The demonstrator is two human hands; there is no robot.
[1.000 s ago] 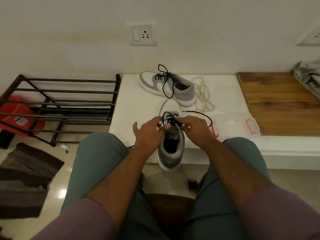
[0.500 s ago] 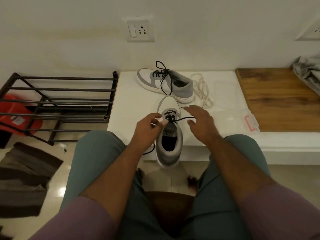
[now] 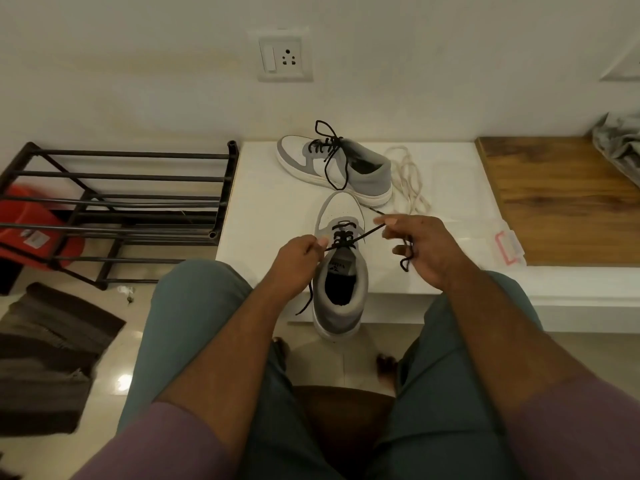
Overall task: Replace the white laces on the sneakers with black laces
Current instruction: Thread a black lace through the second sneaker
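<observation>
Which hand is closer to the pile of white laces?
Right. The right hand sits just below the white laces; the left hand is across the near sneaker.

Home entryway, shoe rack, wall socket, tiled floor

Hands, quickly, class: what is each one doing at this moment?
Left hand: pinches one end of the black lace.
Right hand: pinches the other end.

The light is warm and a bit dim. A bright spot shines on the floor by my left leg. The red tub looks blurry. The wall socket looks bent, because the edges curve.
</observation>
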